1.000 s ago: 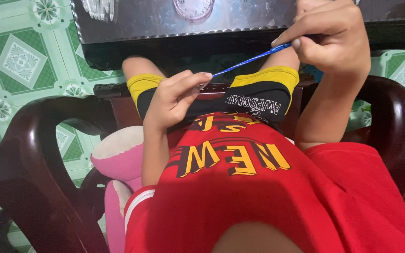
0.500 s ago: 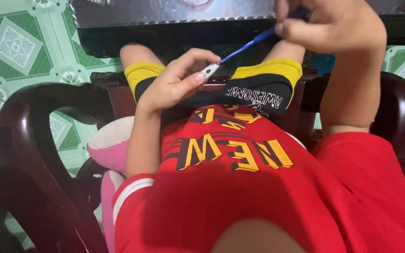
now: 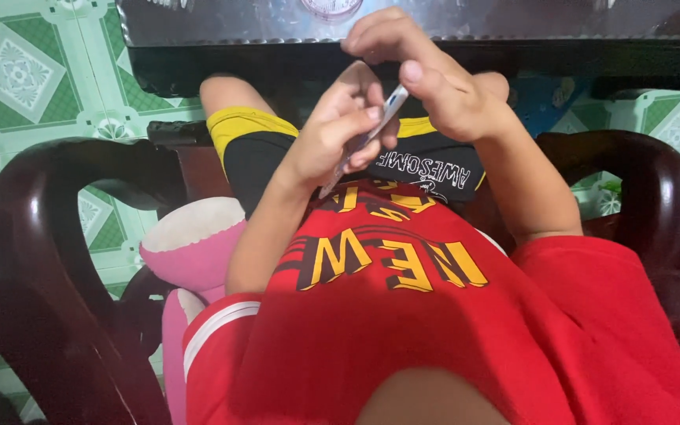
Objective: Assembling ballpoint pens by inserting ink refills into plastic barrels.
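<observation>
Slim pen-like object (image 3: 367,134) — held above the lap, just short of the dark desk (image 3: 198,59). Long axis runs diagonally, upper end toward right hand (image 3: 434,86). Left hand (image 3: 340,126) curled closed around its lower shaft; right hand's fingertips pinch the upper tip — hands touching.

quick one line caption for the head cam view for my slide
Seated in a dark wooden chair, the left hand and right hand together grip a slim white pen above the lap.
</observation>
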